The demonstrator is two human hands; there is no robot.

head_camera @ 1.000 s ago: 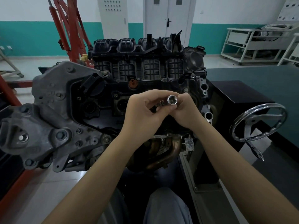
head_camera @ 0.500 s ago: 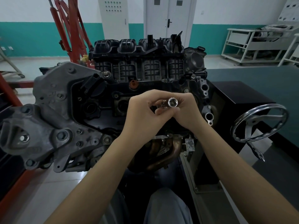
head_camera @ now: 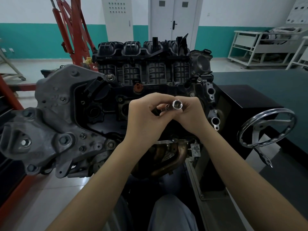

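The engine (head_camera: pixel 66 114) fills the view from 9 to 12 o'clock. In front of it, at centre, the left hand (head_camera: pixel 145 120) pinches a small metal piece (head_camera: pixel 166 107) touching the socket (head_camera: pixel 177 105). The socket, open end toward the camera, is gripped by the right hand's (head_camera: pixel 191 117) curled fingers. A handwheel (head_camera: pixel 266 129) stands at 3 o'clock

Both hands meet in front of the engine (head_camera: pixel 126 104). The left hand (head_camera: pixel 146 120) and right hand (head_camera: pixel 190 114) pinch a shiny socket (head_camera: pixel 177 104), its open end facing up.
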